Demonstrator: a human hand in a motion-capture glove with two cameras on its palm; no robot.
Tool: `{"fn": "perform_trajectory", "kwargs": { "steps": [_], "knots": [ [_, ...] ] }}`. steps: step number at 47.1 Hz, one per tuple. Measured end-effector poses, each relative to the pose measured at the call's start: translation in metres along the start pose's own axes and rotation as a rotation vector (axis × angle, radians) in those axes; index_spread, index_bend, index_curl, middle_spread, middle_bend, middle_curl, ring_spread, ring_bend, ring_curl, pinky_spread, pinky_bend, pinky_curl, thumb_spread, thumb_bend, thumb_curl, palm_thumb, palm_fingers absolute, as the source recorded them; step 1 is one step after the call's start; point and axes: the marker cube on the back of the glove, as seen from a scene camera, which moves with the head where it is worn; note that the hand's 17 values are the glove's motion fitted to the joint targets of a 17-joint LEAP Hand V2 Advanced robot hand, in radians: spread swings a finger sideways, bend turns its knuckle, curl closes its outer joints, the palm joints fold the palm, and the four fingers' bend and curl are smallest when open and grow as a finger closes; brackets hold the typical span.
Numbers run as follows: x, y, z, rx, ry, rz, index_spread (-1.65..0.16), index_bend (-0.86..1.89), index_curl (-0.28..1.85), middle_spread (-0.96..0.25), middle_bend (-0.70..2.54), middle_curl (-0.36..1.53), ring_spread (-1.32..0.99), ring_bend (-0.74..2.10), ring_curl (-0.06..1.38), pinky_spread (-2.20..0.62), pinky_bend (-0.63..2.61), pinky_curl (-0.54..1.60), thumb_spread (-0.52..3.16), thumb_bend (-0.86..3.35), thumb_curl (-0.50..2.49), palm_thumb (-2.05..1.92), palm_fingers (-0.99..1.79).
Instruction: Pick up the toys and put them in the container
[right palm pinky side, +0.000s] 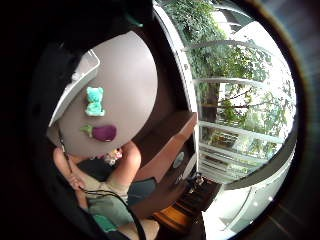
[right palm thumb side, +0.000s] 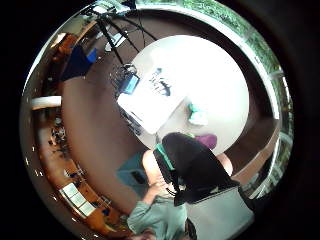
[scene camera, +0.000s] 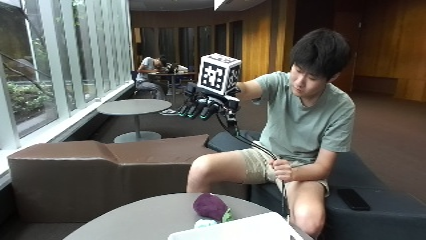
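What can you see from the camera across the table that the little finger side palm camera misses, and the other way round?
Only the outside view shows the gloved right hand raised high above the table, fingers relaxed, holding nothing. Only the little finger side palm view shows the whole teal bear toy lying apart from the eggplant. Both show the purple eggplant toy on the round table and the white container at its edge.

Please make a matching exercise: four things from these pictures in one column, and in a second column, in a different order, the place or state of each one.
Things:
1. purple eggplant toy
2. teal bear toy
3. white rectangular container
4. black-gloved right hand

Places or states:
A. raised in the air, holds nothing
B. on the round table, at the edge nearest the person
C. lies between the eggplant and the container
D. at the table's edge, farthest from the person

Pairs: 1-B, 2-C, 3-D, 4-A
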Motion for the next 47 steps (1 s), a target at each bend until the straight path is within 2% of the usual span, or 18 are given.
{"fn": "perform_trajectory", "kwargs": {
  "steps": [6, 12, 17, 24, 27, 32, 37, 41, 47],
  "knots": [
    [0.028, 0.032, 0.020, 0.081, -0.038, -0.017, -0.16, 0.07, 0.27, 0.02, 0.15, 0.35, 0.00, 0.43, 0.34, 0.03, 0.95, 0.34, 1.19, -0.02, 0.45, 0.00, -0.21],
    [0.047, 0.063, 0.072, 0.026, -0.043, -0.039, -0.17, 0.08, 0.24, 0.01, 0.15, 0.34, -0.01, 0.45, 0.35, 0.02, 0.93, 0.34, 1.22, -0.01, 0.43, 0.01, -0.18],
    [0.059, 0.081, 0.144, -0.036, -0.004, -0.070, -0.17, 0.08, 0.23, 0.01, 0.16, 0.34, -0.01, 0.44, 0.35, 0.02, 0.93, 0.34, 1.23, -0.01, 0.41, 0.02, -0.18],
    [0.026, 0.031, 0.198, -0.173, -0.063, -0.095, -0.18, 0.08, 0.21, 0.01, 0.15, 0.33, -0.01, 0.43, 0.35, 0.02, 0.92, 0.34, 1.24, -0.02, 0.39, 0.02, -0.18],
    [0.024, 0.039, 0.249, -0.224, -0.085, -0.113, -0.17, 0.07, 0.20, 0.01, 0.16, 0.32, -0.01, 0.44, 0.35, 0.02, 0.92, 0.34, 1.24, -0.02, 0.39, 0.02, -0.18],
    [0.033, 0.093, 0.374, -0.323, -0.151, -0.113, -0.17, 0.07, 0.19, 0.01, 0.15, 0.32, -0.01, 0.43, 0.35, 0.02, 0.93, 0.34, 1.24, -0.01, 0.38, 0.03, -0.19],
    [0.025, 0.088, 0.406, -0.363, -0.229, -0.130, -0.17, 0.08, 0.19, 0.01, 0.15, 0.31, -0.01, 0.42, 0.35, 0.02, 0.95, 0.35, 1.24, -0.02, 0.37, 0.02, -0.18],
    [0.025, 0.094, 0.426, -0.320, -0.269, -0.142, -0.19, 0.10, 0.18, -0.01, 0.17, 0.31, -0.03, 0.51, 0.37, 0.01, 1.01, 0.36, 1.24, -0.01, 0.36, 0.04, -0.01],
    [0.025, 0.094, 0.435, -0.228, -0.251, -0.182, -0.21, 0.20, 0.20, -0.07, 0.31, 0.36, -0.14, 0.70, 0.39, -0.12, 0.97, 0.32, 1.28, 0.05, 0.39, 0.18, 0.45]
  ]
}}
